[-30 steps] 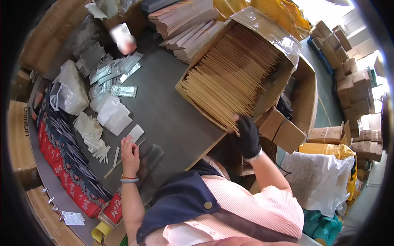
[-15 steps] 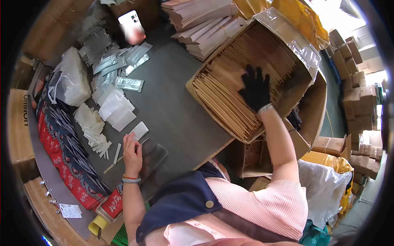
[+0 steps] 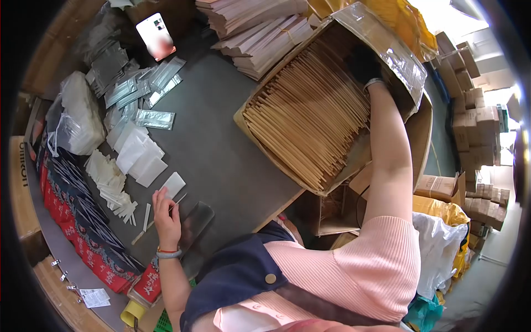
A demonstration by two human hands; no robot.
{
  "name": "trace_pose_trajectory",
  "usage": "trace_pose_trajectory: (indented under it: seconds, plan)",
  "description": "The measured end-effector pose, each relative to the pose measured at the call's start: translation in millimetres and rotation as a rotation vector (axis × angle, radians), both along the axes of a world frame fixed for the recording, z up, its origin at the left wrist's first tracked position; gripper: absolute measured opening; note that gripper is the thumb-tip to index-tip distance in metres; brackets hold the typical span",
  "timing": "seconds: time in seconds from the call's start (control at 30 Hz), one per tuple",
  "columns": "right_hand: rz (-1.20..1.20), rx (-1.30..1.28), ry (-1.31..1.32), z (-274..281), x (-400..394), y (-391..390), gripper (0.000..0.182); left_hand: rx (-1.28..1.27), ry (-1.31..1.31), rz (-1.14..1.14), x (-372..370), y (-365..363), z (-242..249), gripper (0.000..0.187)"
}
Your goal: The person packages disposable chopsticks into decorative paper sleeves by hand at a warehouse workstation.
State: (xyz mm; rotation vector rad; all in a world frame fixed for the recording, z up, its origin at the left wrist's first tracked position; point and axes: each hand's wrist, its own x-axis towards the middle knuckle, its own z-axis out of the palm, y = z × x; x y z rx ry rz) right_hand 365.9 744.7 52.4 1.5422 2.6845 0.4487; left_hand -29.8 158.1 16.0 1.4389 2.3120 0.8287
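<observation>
My right hand, in a black glove, reaches into the far end of an open cardboard box. Its fingers are dark and partly hidden in the box's shadow, so their grip cannot be made out. Slim tan sticks or strips fill the box in a dense row. My left hand is bare, with its fingers curled at the near edge of a small white folded packet on the dark table. A thin pale piece shows by the thumb. Beside this hand lies a narrow white strip.
White packets, pale narrow strips and silvery sachets lie to the left. Red and navy pouches line the left edge. A phone is at the back, near stacked pale paper bundles. Cartons stand at right.
My right hand has moved from above the middle of the tan rows to the box's far end, uncovering more of them. My left hand stays by the white packet. The view has shifted slightly.
</observation>
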Motion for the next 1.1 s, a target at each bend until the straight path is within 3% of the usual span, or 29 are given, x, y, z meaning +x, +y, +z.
trace_pose_trajectory:
  seconds: [0.1,0.2,0.3,0.4,0.5,0.6,0.8,0.9,1.0,1.1]
  plan:
    - [-0.075,-0.009,0.159,-11.8,-2.7,5.1,0.052,-0.002,0.001,0.014,1.0,-0.7,1.0,0.009]
    - [0.164,-0.059,-0.343,1.7,-16.9,-12.1,0.037,0.007,0.014,0.008,2.4,1.8,0.8,0.009]
    - [0.214,-0.134,-0.086,7.3,-21.5,-36.2,0.036,0.005,0.025,0.005,2.2,-0.2,1.1,0.009]
    - [0.213,-0.263,-0.123,1.2,-23.4,-48.9,0.039,0.015,0.029,0.000,2.8,0.9,0.3,0.009]
    - [-0.074,-0.174,0.292,2.9,-38.4,-90.7,0.050,0.024,0.029,-0.003,2.0,-0.4,-0.9,0.009]
    - [-0.080,-0.157,0.313,4.3,-48.1,-114.1,0.063,0.032,0.026,-0.006,1.9,-1.5,-2.5,0.009]
    - [-0.029,-0.122,0.283,-0.6,-55.4,-139.3,0.065,0.035,0.032,-0.002,1.3,-1.3,-5.9,0.008]
    - [-0.017,-0.107,0.295,-4.4,-53.2,-138.8,0.064,0.030,0.028,0.001,1.8,-1.1,-3.8,0.008]
    - [0.160,0.162,0.467,-4.6,-50.2,-152.0,0.052,0.029,0.018,0.008,1.4,-0.9,-4.1,0.009]
    - [0.250,0.063,0.559,40.3,-56.1,-209.0,0.036,0.026,0.014,0.019,2.4,0.0,-3.3,0.009]
